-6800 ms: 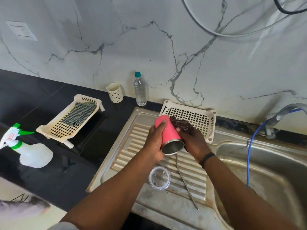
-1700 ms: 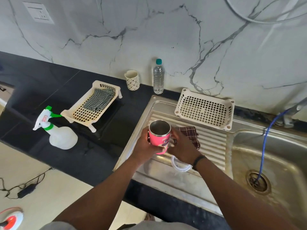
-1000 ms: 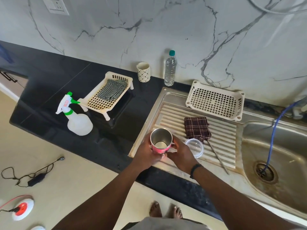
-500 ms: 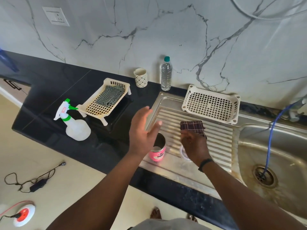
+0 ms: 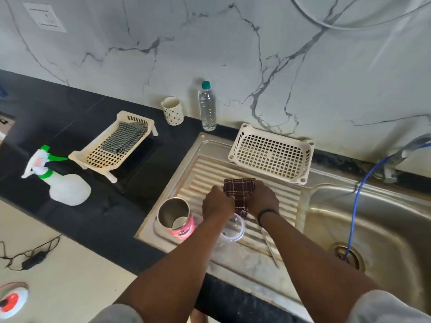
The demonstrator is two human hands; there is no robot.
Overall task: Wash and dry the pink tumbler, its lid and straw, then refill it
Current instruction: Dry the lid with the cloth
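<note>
The pink tumbler [image 5: 176,219] stands upright and open at the left front of the steel drainboard [image 5: 282,201], with no hand on it. Just right of it my left hand [image 5: 217,203] and my right hand [image 5: 264,199] both grip the dark red checked cloth [image 5: 239,188], which is lifted slightly off the ribs. The clear round lid [image 5: 233,230] lies flat under my wrists, partly hidden. The metal straw [image 5: 270,249] lies on the drainboard under my right forearm.
A cream basket [image 5: 271,153] sits at the back of the drainboard. A water bottle [image 5: 207,107] and patterned cup [image 5: 172,111] stand by the wall. A rack with a green cloth [image 5: 112,145] and a spray bottle [image 5: 58,183] are on the black counter. The sink basin [image 5: 377,229] holds a blue hose.
Both hands let go of the tumbler, which now stands on the drainboard. They moved back to the checked cloth and took hold of it.
</note>
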